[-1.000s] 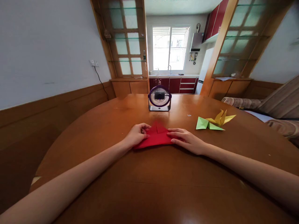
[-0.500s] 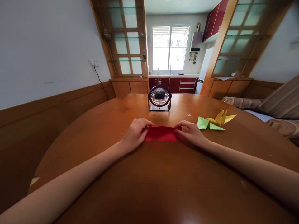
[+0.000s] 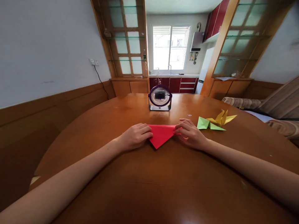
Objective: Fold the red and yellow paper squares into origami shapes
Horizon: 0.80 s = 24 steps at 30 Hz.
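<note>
A sheet of red paper, showing as a triangle with its point towards me, lies on the wooden table. My left hand is closed on its left corner, fingers curled over the edge. At the right corner, my right hand pinches the paper between thumb and fingers. Both corners are partly hidden by my hands. Just right of my right hand lie a green folded paper and a yellow origami bird.
A small purple desk fan stands on the table beyond the paper. To the right is a chair with striped fabric. A cord hangs from the wall socket at left.
The red paper has turned from a raised, bent strip into a flat triangle pointing towards me. My left hand has come slightly down and my fingers have shifted on the corners.
</note>
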Motion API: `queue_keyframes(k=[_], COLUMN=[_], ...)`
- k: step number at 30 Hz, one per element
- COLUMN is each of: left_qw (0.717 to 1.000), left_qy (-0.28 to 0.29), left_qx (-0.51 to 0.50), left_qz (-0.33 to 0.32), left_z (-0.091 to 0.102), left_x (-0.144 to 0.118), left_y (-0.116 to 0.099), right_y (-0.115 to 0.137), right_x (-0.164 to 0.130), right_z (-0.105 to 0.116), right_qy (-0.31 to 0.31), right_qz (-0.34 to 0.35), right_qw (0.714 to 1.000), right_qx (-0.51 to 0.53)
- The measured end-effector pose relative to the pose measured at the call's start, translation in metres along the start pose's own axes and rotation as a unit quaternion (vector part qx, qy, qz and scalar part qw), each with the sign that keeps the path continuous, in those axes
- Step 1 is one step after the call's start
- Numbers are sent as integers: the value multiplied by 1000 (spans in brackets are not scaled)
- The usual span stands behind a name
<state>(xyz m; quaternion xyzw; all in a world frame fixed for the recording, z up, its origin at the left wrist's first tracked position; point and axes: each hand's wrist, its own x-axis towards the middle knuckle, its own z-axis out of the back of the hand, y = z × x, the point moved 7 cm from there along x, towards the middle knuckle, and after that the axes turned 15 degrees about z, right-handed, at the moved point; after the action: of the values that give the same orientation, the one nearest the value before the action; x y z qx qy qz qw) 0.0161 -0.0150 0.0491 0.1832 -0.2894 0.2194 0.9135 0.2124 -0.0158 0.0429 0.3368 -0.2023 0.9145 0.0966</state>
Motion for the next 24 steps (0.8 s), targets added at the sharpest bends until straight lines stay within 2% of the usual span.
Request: queue_keyframes(k=[5,10,18,21,24], left_qw=[988,969,963,957,953], left_qy=[128,196,175,172,183], left_qx=[-61,-107,-35,-48,-81], left_qz=[58,102,204,229,228], left_z=[-17,-19,-32,-37,-41], left_x=[-5,-9,-4,-1,2], left_y=[8,11,15,5,-9], right_y=[-2,-4,4,5,6], right_x=[-6,-7,-3,-4,-4], right_z=[-19,-22,-21,-22,-23], right_qy=[90,106,115,120,123], right_qz=[-18,-55,-15,-3,0], right_qw=[989,971,974,976,975], right_qx=[119,205,194,184,184])
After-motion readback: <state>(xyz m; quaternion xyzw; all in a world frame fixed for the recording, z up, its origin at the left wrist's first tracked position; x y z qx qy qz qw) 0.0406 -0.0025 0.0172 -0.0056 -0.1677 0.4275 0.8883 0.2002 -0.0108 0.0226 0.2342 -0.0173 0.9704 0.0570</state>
